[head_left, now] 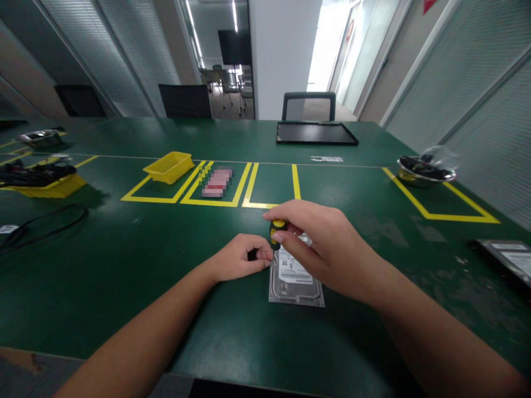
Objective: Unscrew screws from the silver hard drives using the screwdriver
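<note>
A silver hard drive with a white label lies flat on the green table in front of me. My right hand grips a short screwdriver by its black and yellow handle, upright over the drive's left edge. The tip of the screwdriver is hidden. On the left, my left hand has its fingers curled and its thumb and fingertips pinched at the drive's edge, close below the screwdriver. The right hand covers the upper right of the drive.
Yellow tape marks areas on the table. A yellow tray and a blurred pink item sit beyond my hands. At right are a metal bowl and another drive. Cables lie left; a black panel is at the back.
</note>
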{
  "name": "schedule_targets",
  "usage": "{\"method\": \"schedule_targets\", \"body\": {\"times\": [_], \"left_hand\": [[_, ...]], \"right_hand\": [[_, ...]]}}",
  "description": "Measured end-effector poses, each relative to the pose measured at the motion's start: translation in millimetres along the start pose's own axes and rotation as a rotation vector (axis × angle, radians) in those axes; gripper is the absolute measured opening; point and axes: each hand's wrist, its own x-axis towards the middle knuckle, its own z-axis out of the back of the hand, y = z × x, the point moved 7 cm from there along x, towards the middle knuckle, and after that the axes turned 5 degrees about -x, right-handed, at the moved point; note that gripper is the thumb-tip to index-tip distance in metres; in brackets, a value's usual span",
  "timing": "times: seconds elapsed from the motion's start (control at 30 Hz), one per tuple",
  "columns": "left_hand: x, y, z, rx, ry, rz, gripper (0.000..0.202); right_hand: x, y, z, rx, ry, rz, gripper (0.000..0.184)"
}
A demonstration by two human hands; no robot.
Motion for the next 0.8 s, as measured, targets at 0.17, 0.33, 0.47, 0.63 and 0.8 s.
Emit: {"method": "schedule_targets", "body": {"times": [0.17,0.33,0.47,0.63,0.8], "left_hand": [[-0.3,0.8,0.0,0.003,0.006,0.005,0.004],[-0.7,3.8,-1.5,-0.027,0.018,0.008,0.006],[-0.8,4.3,-1.0,-0.022,0.007,0.013,0.007],[0.3,4.6,-0.7,0.0,0.006,0.01,0.004],[-0.1,6.1,-1.0,-0.007,0.003,0.011,0.006]], "right_hand": [[0.8,0.9,-3.6,0.005,0.008,0.004,0.027],[2.5,5.9,-3.8,0.041,0.052,0.049,0.031],[3.3,6.7,-1.3,0.063,0.048,0.061,0.033],[1.9,4.5,1.3,0.052,0.046,0.071,0.032],[1.9,4.7,2.6,0.036,0.048,0.066,0.032]]}}
